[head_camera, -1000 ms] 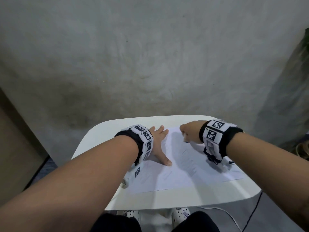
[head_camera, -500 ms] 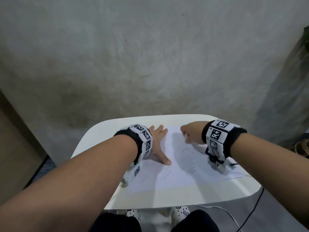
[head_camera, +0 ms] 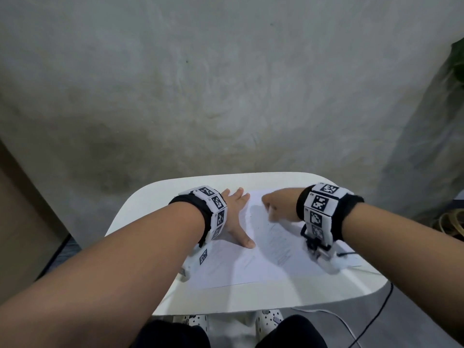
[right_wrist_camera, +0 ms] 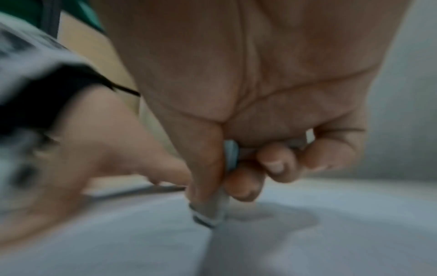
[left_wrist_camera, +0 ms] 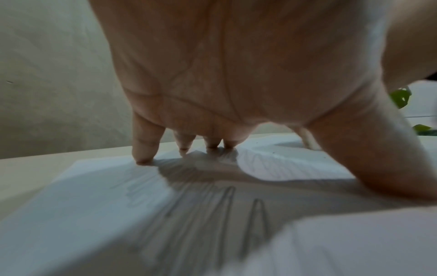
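A white paper sheet (head_camera: 251, 267) with faint pencil scribbles (left_wrist_camera: 227, 205) lies on a small white table (head_camera: 276, 295). My left hand (head_camera: 236, 217) lies flat on the sheet's left part, fingers straight and spread, fingertips (left_wrist_camera: 141, 155) pressing the paper (left_wrist_camera: 94, 205) down. At the sheet's far edge my right hand (head_camera: 278, 204) is curled into a fist. In the right wrist view it (right_wrist_camera: 222, 186) pinches a short pale stick-like object (right_wrist_camera: 212, 211) whose tip touches the paper (right_wrist_camera: 307, 233). The picture is blurred, so I cannot tell whether this is an eraser or a pen.
A grey wall (head_camera: 226, 84) stands right behind the table. Brown furniture (head_camera: 20, 222) is at the left and a green plant (head_camera: 458, 59) at the right. Cables (head_camera: 376, 320) trail on the floor at the right, and white shoes (head_camera: 268, 320) show under the near table edge.
My right fist has shifted a little to the left over the paper's far edge. The left hand stays pressed on the sheet in the same place.
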A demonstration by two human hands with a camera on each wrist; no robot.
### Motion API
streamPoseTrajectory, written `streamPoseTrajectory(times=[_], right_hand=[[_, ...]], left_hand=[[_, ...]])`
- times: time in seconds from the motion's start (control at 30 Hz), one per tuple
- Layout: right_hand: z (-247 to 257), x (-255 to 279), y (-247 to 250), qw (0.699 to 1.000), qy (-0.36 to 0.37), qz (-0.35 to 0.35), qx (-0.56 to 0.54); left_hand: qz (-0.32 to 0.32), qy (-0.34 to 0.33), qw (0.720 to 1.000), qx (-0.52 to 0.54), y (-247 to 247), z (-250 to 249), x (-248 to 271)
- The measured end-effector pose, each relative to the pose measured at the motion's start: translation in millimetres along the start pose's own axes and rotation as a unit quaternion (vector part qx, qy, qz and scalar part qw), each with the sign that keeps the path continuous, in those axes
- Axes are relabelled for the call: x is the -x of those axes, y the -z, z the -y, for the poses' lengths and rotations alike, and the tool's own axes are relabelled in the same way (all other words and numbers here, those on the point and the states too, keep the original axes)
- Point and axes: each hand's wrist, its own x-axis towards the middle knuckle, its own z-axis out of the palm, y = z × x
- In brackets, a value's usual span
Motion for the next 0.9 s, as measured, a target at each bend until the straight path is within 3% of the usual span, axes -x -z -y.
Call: streamPoseTrajectory(times=[0.1, 0.2, 0.33, 0.47, 0.6, 0.73, 0.9], right_hand=[[-1.4, -3.1, 2.8, 0.999, -0.007, -0.024, 0.042], [13.4, -1.0, -0.6, 0.998, 0.035, 0.015, 0.053], [-1.4, -4.5, 8.8, 0.997, -0.020, -0.008, 0.072], [17.5, 4.0, 2.0, 0.998, 0.027, 0.027, 0.059], [-0.8, -0.8, 12.1, 0.998, -0.024, -0.005, 0.054], [16.0, 13.0, 0.6, 0.995, 0.046, 0.046, 0.074], [4.7, 13.7, 2.0, 0.999, 0.004, -0.014, 0.052]], left_hand=[[-0.002, 0.004, 1.000, -0.006, -0.4, -1.1, 1.3], [-0.003, 0.004, 1.000, -0.012, 2.0, -3.8, 3.1], [-0.004, 0.007, 1.000, -0.007, -1.1, -1.2, 1.0], [-0.011, 0.008, 1.000, -0.013, 0.2, -4.1, 2.3], [-0.006, 0.010, 1.000, -0.006, -1.4, -2.1, 0.9], [-0.006, 0.003, 1.000, -0.009, 2.0, -4.3, 3.7], [-0.002, 0.001, 1.000, 0.006, 0.9, -1.9, 3.0]])
